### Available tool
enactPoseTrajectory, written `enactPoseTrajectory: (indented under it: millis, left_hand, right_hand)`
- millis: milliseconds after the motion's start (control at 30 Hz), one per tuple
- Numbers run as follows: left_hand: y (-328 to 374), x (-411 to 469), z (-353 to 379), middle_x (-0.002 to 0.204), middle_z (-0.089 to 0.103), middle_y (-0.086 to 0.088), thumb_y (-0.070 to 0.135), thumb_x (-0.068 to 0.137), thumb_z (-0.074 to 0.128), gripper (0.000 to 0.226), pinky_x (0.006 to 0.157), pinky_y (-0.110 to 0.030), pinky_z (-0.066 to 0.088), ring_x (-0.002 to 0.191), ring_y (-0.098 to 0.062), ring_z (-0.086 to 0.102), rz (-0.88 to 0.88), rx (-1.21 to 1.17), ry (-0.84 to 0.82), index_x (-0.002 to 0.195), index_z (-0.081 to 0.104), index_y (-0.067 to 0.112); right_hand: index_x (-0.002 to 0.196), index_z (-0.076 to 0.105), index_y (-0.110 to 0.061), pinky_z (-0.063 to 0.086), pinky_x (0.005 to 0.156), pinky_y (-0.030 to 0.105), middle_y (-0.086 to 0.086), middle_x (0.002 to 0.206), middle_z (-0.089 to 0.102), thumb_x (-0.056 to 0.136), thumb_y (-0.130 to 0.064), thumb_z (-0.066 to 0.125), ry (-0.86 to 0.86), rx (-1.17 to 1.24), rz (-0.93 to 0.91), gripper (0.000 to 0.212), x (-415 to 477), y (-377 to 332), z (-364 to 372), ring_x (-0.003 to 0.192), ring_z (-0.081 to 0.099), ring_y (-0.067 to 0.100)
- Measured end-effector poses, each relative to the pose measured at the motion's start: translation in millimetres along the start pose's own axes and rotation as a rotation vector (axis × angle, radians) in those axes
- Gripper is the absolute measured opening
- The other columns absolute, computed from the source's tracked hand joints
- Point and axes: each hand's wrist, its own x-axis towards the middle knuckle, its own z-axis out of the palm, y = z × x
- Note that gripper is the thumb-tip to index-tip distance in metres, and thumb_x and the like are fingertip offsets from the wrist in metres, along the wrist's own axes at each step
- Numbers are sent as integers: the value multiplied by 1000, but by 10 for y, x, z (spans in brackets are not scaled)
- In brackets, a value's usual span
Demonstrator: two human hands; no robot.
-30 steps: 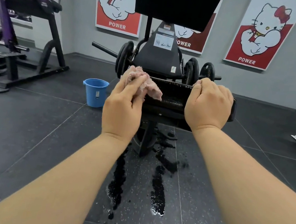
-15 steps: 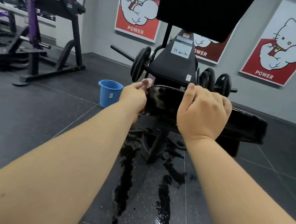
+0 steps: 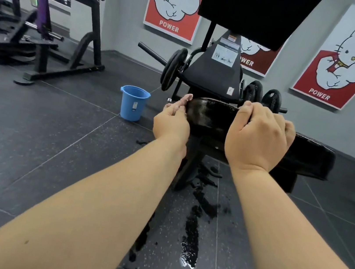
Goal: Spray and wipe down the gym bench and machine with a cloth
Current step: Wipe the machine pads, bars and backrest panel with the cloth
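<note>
A black padded bench seat (image 3: 211,116) of a weight machine (image 3: 218,71) lies in front of me, its surface wet and shiny. My left hand (image 3: 171,124) holds a pinkish cloth (image 3: 186,97) against the seat's left end; only a small bit of cloth shows above my fingers. My right hand (image 3: 259,137) grips the seat's near edge, fingers curled over its top. No spray bottle is in view.
A blue bucket (image 3: 133,102) stands on the floor left of the machine. Water puddles (image 3: 191,235) streak the dark floor below the seat. A purple and black machine (image 3: 43,22) stands at the far left. Weight plates (image 3: 172,71) hang on the machine's bar.
My left hand has slid the cloth from the seat's top down around its left end, so most of the cloth is now hidden. My view has shifted left and closer.
</note>
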Motion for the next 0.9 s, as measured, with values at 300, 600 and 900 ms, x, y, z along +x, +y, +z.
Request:
enactPoseTrajectory:
  millis: [300, 600, 900]
  left_hand:
    - [125, -472, -75, 45, 51, 1, 13, 101, 45, 27, 37, -15, 34, 28, -5, 39, -206, -45, -125, 75, 52, 13]
    - [188, -336, 10, 137, 56, -20, 13, 105, 38, 37, 76, -28, 56, 109, -31, 65, -346, -75, 39, 137, 51, 4]
    - [149, -590, 15, 68, 59, 7, 17, 102, 49, 21, 47, -16, 42, 58, -7, 54, -114, -76, -44, 88, 63, 19]
  right_hand:
    - [77, 63, -19, 29, 92, 35, -5, 70, 61, 99, -31, 31, -8, -2, -21, 41, 9, 4, -23, 74, 49, 20]
    - [76, 63, -18, 30, 92, 35, -5, 67, 59, 99, -30, 32, 9, -8, -36, 41, 2, 22, -2, 72, 49, 21]
    - [73, 59, -17, 30, 90, 36, -3, 66, 56, 98, -29, 35, 27, 16, -31, 37, -1, 49, 15, 70, 38, 18]
